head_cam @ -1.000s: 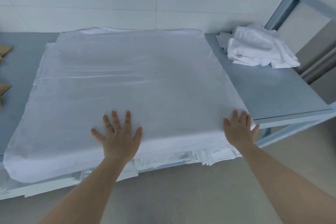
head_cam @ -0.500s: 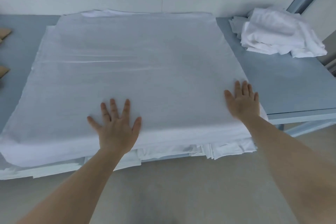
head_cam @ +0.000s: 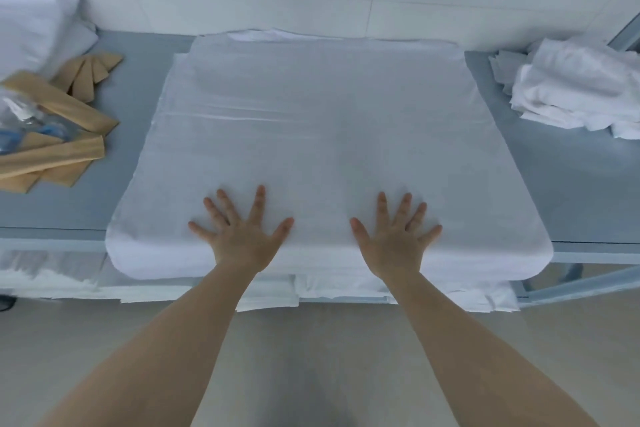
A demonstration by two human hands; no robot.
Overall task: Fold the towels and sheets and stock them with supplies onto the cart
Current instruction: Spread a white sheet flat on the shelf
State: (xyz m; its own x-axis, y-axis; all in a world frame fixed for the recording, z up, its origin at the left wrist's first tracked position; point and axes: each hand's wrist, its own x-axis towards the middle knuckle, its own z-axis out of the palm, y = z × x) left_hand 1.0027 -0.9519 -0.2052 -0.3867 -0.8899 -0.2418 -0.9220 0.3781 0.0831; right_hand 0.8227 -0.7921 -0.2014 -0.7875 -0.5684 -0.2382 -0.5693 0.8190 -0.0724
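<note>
A large white sheet (head_cam: 318, 121), folded into a thick square, lies flat on the grey table (head_cam: 571, 191) and hangs a little over its front edge. My left hand (head_cam: 242, 232) presses flat on the sheet near the front edge, fingers spread. My right hand (head_cam: 394, 236) presses flat beside it, fingers spread too. More white fabric (head_cam: 346, 291) hangs below the front edge. A loose pile of white towels (head_cam: 571, 87) sits at the table's right end.
Tan folded cloths (head_cam: 59, 142) and clear plastic-wrapped items (head_cam: 24, 121) lie at the left of the table. A white pillow-like bundle (head_cam: 34, 17) stands behind them. A tiled wall runs along the back. Bare floor lies under my arms.
My right hand has slid left from the sheet's right corner toward the middle. The view has swung left, bringing the tan cloths and the white bundle into sight.
</note>
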